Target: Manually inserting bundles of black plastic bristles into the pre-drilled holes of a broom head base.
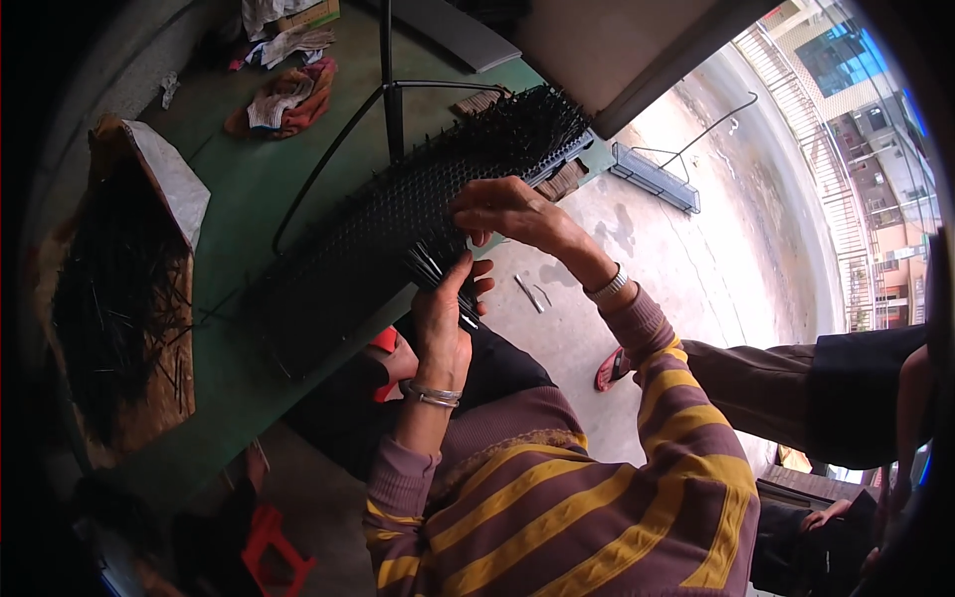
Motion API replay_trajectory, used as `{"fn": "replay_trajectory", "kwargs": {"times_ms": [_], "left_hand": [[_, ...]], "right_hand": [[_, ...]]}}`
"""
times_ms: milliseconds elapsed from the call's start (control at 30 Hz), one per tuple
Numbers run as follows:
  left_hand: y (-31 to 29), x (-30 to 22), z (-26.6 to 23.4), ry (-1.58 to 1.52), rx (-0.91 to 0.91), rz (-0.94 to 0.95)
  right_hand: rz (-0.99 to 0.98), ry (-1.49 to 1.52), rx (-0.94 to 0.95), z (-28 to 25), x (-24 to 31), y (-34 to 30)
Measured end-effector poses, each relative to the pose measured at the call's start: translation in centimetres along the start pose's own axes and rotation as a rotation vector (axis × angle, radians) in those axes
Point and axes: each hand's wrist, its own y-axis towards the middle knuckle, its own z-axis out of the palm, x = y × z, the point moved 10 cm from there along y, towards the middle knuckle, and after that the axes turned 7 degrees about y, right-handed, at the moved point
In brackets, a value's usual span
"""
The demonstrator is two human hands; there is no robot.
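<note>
My left hand (443,316) is closed around a bundle of thin black rods (426,261), whose ends fan out above the thumb. Just above it, my right hand (512,211) has its fingers bent together at the near edge of a long black perforated board (418,194). Whatever those fingertips may pinch is too small or hidden to make out. The board lies slanted across a green table (224,214). Many black rods (532,124) stand up densely from its far right part, while bare holes show nearer the middle.
At the left sits an open cardboard box (179,348) full of loose black rods. A dark metal frame (390,99) rises behind the board. Cloth gloves (284,104) lie farther back. A red stool (274,552) stands below left; another person's leg (746,388) is at right.
</note>
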Motion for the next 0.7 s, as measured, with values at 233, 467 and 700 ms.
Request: {"fn": "replay_trajectory", "kwargs": {"times_ms": [233,467,700], "left_hand": [[0.1,0.7,-0.1,0.063,-0.004,-0.017],[1.7,1.7,-0.9,-0.069,0.015,-0.083],[2.3,3.2,-0.3,-0.196,0.066,-0.136]], "right_hand": [[0.084,0.011,0.098,-0.3,-0.4,-0.2],[-0.186,-0.124,-0.435,-6.1,4.1,-1.2],[-0.464,-0.442,-0.665,-8.0,3.9,0.1]]}}
